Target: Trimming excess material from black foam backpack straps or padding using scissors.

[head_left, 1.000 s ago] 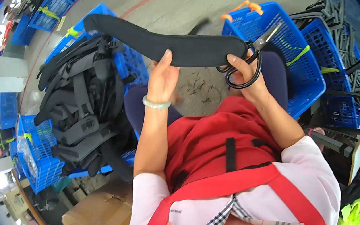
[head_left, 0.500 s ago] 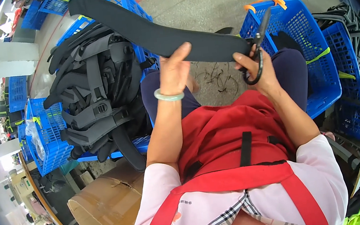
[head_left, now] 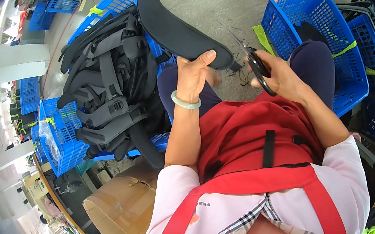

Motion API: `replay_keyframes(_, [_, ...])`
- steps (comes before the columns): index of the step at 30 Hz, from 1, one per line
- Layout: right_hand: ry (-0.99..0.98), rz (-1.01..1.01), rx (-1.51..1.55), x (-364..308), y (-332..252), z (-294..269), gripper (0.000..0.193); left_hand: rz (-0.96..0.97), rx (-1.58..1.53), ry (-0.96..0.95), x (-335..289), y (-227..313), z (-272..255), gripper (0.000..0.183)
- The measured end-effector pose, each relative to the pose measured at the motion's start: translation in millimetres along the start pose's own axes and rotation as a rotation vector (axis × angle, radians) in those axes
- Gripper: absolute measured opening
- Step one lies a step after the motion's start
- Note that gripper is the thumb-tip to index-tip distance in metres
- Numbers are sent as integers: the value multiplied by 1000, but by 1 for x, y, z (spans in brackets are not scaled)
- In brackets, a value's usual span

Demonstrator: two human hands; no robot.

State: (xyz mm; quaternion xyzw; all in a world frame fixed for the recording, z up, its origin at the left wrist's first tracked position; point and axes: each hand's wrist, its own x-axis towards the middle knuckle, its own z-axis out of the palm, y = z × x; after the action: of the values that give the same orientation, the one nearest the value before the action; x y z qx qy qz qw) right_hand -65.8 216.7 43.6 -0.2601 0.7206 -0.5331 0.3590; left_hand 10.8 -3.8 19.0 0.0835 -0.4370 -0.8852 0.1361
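Right hand (head_left: 283, 76) has released the strap (head_left: 177, 31) and moved clear; strap now slopes more steeply; scissors (head_left: 248, 51) turned to point up-left.

Curved black padded strap (head_left: 186, 30), aslant — its lower end near black-handled scissors (head_left: 257, 64), blades up and leftward

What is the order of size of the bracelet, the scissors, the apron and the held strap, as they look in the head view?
1. Apron
2. Strap, cut off by the top edge
3. Scissors
4. Bracelet
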Motion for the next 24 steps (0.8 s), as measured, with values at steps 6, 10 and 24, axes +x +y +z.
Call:
replay_keyframes(6, [-79, -67, -219, -17, -2, -6, 67, -41, 3, -37, -2, 2, 5, 20])
replay_keyframes(10, [-96, -26, -276, -17, -12, -9, 65, -59, 1, -77, -4, 0, -3, 21])
replay_keyframes(24, [-105, -53, -243, -15, 11, -1, 55, -37, -84, -108, -1, -11, -17, 25])
